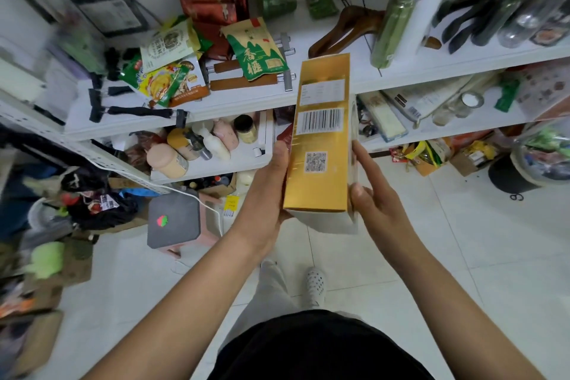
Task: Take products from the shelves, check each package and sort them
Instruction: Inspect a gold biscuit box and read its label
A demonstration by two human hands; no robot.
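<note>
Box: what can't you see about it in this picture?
All in the head view:
- Box: the small label print is too tiny and blurred to read. Its far faces are turned away.
- Inside the box: hidden by its walls.
- Left hand: its fingers are hidden behind the box.
- Bottles on the top shelf: blurred, and cut off by the right edge.

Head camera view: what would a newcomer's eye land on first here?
The tall gold box, held up at the centre between the left hand and the right hand, its barcode and QR code facing the camera. Behind it run cluttered white shelves, where a green snack bag lies left of the box top and brown wooden hangers lie above it. A grey stool stands on the floor at lower left.
</note>
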